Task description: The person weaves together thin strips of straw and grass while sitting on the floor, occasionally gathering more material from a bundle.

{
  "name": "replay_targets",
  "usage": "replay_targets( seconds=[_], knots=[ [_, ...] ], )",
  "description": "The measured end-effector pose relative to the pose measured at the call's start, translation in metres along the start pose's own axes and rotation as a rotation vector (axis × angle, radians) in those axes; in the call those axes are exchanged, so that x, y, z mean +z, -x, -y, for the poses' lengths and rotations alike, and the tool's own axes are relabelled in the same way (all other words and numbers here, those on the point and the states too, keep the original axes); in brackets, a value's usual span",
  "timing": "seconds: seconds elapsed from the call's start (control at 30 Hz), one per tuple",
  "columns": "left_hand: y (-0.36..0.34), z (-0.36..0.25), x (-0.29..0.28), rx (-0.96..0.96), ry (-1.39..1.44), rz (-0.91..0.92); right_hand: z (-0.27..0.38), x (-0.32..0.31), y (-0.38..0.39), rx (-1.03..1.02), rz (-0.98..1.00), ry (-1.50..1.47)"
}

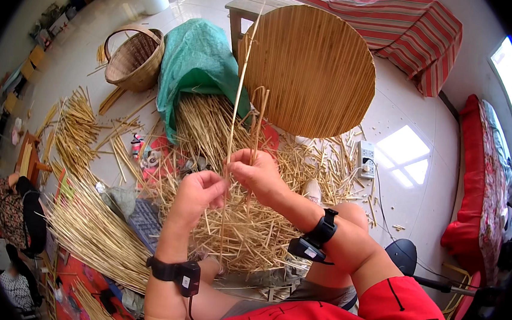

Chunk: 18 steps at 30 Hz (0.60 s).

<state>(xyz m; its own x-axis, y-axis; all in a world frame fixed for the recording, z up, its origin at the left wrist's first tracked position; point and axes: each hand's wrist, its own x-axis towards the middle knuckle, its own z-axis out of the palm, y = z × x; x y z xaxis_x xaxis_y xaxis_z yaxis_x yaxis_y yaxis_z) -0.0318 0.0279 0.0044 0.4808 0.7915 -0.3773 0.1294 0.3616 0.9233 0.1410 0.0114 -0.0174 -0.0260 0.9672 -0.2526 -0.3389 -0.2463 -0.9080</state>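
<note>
My left hand (203,192) has its thumb and fingers closed at a long pale straw (241,74) standing upright. Just above and to the right, my right hand (252,172) grips straws, including a shorter upright bunch with bent tops (260,109). Loose straw pieces (238,237) lie thickly below both hands. Behind them, a green woven sack (196,47) lies open with a mass of straw (205,120) coming out of its mouth.
A round slatted board (308,68) leans on a wooden bench (250,3). Around me are a wicker basket (128,66), straw bundles (94,231), a power strip (365,159) with cables and a red-draped bed (470,183). Two other people (20,210) (15,282) are at the far left.
</note>
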Motion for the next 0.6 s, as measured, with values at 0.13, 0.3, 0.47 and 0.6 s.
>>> replay_targets(
  seconds=[0.13, 0.3, 0.47, 0.6],
  knots=[
    [0.005, -0.003, -0.001, -0.036, -0.033, 0.083, 0.004, -0.008, -0.004, -0.023, -0.094, -0.08],
    [0.001, -0.001, 0.0, 0.061, 0.073, 0.016, 0.004, -0.002, 0.006, 0.011, 0.026, 0.042],
    [0.0, 0.0, 0.002, 0.071, 0.071, -0.009, 0.005, 0.005, 0.009, -0.077, 0.027, 0.03],
    [0.0, 0.0, 0.003, 0.096, 0.03, -0.017, 0.005, 0.005, 0.009, -0.107, 0.043, 0.003]
  ],
)
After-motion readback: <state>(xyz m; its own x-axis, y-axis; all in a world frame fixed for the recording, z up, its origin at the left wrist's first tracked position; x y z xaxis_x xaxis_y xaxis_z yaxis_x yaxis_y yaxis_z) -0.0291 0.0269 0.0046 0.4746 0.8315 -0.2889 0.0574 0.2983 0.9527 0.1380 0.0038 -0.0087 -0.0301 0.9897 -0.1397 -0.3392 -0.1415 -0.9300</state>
